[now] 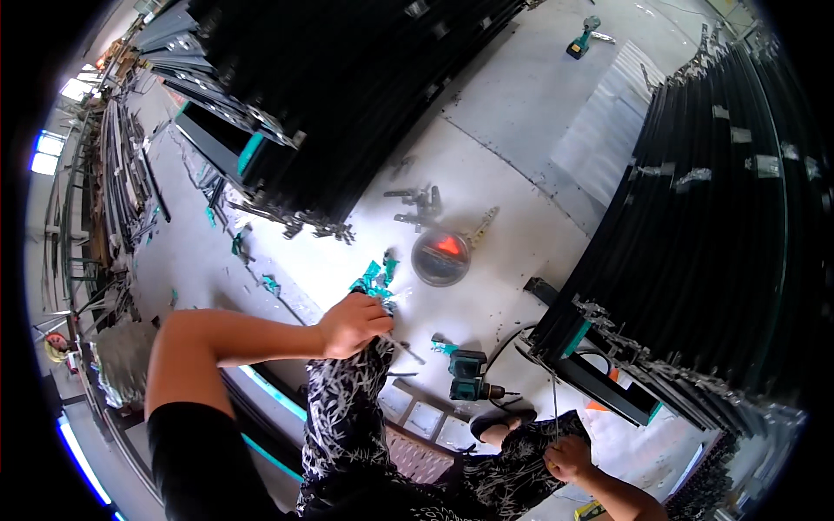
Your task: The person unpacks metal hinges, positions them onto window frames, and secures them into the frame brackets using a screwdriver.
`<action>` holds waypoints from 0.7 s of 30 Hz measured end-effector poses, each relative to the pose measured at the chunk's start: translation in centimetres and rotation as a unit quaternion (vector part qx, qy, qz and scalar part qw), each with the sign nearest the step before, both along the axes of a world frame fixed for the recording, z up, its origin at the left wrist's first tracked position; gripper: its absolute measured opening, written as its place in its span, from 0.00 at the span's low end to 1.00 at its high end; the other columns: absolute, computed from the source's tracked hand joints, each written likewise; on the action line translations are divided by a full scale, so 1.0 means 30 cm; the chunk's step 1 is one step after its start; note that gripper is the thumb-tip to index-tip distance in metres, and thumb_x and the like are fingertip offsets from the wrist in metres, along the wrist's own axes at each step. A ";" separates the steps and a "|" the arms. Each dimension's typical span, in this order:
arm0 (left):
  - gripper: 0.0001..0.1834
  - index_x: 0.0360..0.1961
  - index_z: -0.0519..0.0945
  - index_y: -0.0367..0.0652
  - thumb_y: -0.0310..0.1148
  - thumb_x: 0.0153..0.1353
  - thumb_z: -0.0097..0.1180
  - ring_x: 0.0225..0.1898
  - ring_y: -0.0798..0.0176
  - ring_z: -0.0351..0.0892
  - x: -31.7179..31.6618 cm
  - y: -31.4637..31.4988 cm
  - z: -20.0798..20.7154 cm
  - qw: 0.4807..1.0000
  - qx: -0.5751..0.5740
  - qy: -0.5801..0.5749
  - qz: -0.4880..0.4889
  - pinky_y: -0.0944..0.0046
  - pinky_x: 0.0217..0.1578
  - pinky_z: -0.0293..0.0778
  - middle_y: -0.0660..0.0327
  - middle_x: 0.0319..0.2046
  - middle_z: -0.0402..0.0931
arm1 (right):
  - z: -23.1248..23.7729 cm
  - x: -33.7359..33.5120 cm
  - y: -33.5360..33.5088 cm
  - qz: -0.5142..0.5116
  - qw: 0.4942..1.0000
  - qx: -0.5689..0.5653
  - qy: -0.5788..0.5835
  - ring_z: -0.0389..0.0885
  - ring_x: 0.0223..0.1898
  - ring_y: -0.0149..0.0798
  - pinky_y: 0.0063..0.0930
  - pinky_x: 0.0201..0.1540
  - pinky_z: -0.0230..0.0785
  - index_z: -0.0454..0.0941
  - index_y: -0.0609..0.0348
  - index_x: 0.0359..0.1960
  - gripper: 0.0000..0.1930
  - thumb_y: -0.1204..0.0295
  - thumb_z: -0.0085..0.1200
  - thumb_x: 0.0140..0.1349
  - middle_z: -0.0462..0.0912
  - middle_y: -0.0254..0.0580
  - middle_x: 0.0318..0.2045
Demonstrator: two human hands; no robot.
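My left hand (354,326) is closed in a fist above my left knee. A thin grey strip (405,349) runs out beside it; whether the fingers grip that strip is hidden. Down at the right, my right hand (569,458) is closed round a thin, straight rod (556,406), which points up toward the end of a dark frame (608,386). A green-and-black cordless drill (469,377) lies on the floor between my legs' far ends. Crumpled green scraps (375,280) lie just beyond my left hand.
Stacks of long black profiles stand at the left (321,95) and right (704,226). Between them on the pale floor are a round container (441,257) with something red inside, loose metal fittings (421,201) and another cordless tool (584,40). Long bars (126,182) lie at far left.
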State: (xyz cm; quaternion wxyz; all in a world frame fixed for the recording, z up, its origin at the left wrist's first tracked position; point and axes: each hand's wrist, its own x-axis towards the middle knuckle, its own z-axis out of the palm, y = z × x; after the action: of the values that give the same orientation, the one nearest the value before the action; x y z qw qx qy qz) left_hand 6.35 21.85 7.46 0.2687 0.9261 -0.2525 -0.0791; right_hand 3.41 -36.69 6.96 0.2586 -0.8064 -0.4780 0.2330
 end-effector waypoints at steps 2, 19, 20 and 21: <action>0.17 0.43 0.80 0.50 0.24 0.51 0.60 0.45 0.53 0.75 0.004 0.003 0.002 0.999 0.000 0.052 -0.002 0.55 0.46 0.70 0.64 0.38 0.78 | 0.040 0.026 0.034 0.001 0.999 -0.036 0.031 0.75 0.29 0.46 0.42 0.32 0.69 0.76 0.50 0.28 0.09 0.70 0.62 0.43 0.74 0.37 0.26; 0.14 0.46 0.79 0.42 0.35 0.62 0.59 0.40 0.46 0.81 -0.502 -0.088 0.661 0.690 -0.250 0.371 0.568 0.53 0.41 0.74 0.50 0.36 0.81 | 0.796 -0.086 1.134 -0.341 0.931 -0.119 0.054 0.80 0.40 0.54 0.44 0.43 0.73 0.78 0.53 0.48 0.14 0.67 0.60 0.61 0.82 0.47 0.37; 0.12 0.45 0.79 0.42 0.33 0.62 0.59 0.37 0.51 0.81 -0.512 -0.059 0.686 0.681 -0.257 0.358 0.585 0.55 0.40 0.74 0.53 0.34 0.81 | 0.800 -0.068 1.169 -0.349 0.928 -0.105 0.079 0.80 0.45 0.53 0.43 0.48 0.72 0.78 0.53 0.50 0.16 0.68 0.60 0.61 0.83 0.47 0.42; 0.11 0.44 0.79 0.42 0.31 0.62 0.58 0.35 0.56 0.81 -0.506 -0.030 0.700 0.671 -0.263 0.345 0.601 0.57 0.39 0.75 0.55 0.33 0.82 | 0.793 -0.046 1.194 -0.334 0.934 -0.100 0.083 0.80 0.45 0.52 0.41 0.47 0.73 0.79 0.54 0.49 0.15 0.68 0.60 0.61 0.83 0.45 0.42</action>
State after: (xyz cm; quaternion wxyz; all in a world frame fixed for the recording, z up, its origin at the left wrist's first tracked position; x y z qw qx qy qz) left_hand -8.84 20.94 28.47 0.5586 0.6754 0.4594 -0.1443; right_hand 2.02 -0.86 30.76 0.2785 -0.9190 -0.1324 0.2455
